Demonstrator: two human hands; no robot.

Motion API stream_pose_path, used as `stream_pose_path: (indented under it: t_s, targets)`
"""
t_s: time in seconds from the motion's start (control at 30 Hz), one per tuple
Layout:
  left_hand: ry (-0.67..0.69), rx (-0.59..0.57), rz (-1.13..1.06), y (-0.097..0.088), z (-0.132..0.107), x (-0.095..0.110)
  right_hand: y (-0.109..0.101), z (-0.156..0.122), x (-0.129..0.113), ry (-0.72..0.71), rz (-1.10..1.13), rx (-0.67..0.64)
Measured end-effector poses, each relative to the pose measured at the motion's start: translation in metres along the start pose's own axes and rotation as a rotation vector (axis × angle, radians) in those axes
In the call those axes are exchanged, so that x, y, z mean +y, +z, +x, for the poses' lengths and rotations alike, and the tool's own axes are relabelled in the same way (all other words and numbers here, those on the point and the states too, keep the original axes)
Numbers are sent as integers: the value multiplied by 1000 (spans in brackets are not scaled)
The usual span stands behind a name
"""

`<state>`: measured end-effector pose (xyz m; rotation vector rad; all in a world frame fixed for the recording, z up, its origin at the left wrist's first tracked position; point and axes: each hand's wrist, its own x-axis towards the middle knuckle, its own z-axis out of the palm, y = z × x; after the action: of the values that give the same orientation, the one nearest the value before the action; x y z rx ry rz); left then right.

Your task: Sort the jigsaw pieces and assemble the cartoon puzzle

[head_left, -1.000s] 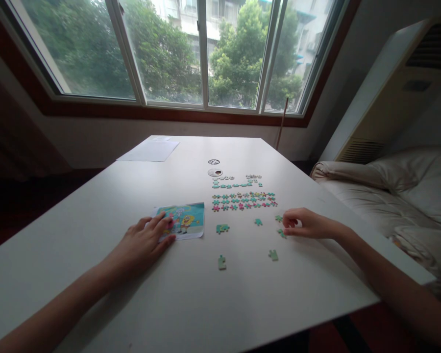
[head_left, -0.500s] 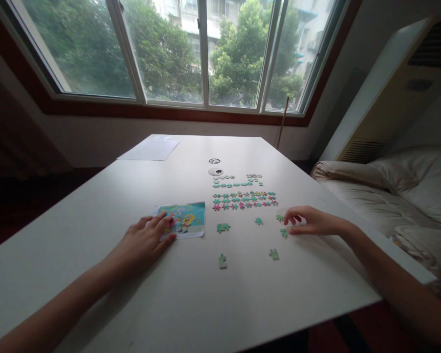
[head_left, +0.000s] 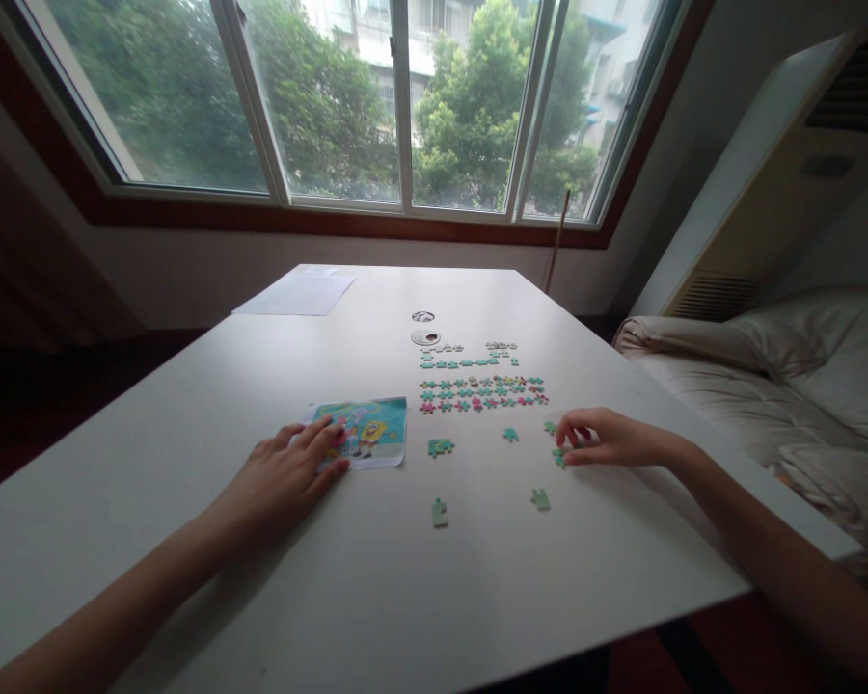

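The table is smooth, matt white with a faint sheen. The picture card near its middle is thin printed paper; the puzzle pieces look matt card. Bedding beyond the right edge is silky, creased cloth.

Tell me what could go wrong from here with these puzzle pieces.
1. The right hand fingers a small green piece just in front of the sorted rows; a careless sweep could scatter them.
2. That forearm crosses the table edge; dragging it back might push the loose piece near it to the floor.
3. The left hand lies flat on the picture card, hiding part of it.
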<state>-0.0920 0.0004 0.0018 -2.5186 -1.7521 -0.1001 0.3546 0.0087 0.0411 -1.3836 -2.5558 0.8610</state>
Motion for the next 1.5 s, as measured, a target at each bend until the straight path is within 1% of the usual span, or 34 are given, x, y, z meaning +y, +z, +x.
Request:
stream_pose_path:
  t_s: [0.13,0.4,0.53,0.63,0.73,0.8,0.9,1.03,1.2,1.27,1.33,1.43,1.5]
  targets:
    - [1,10,1,1,0,0,2,1,-2,5,-30,16]
    - [-15,25,-9,3,-2,-1,2,2,-4,6,-5,15]
    - [2,95,-1,5,-3,2,3,2,-4,25,-5,35]
    - [65,142,-17,4,-6,14,3,3,-7,14,24,28]
    - [166,146,-75,-1,-10,31,4,4,-13,3,80,-1]
    - [223,153,-102,-5,-12,41,5,5,-16,11,98,1]
    - [281,150,-123,-9,-13,52,7,6,-19,25,98,26]
    - [338,97,-147,-11,-10,59,11,10,-17,-11,89,45]
    - [378,51,-207,-11,4,75,16,15,-12,-46,48,78]
    - [379,57,-237,-10,10,84,18,16,-9,-87,32,108]
    - [356,73,-256,-8,14,93,18,17,-8,-156,-5,171]
    - [340,97,-275,-5,16,103,16,20,-15,-237,-40,270]
    - [331,108,-272,-4,17,105,15,25,-25,-220,-13,303]
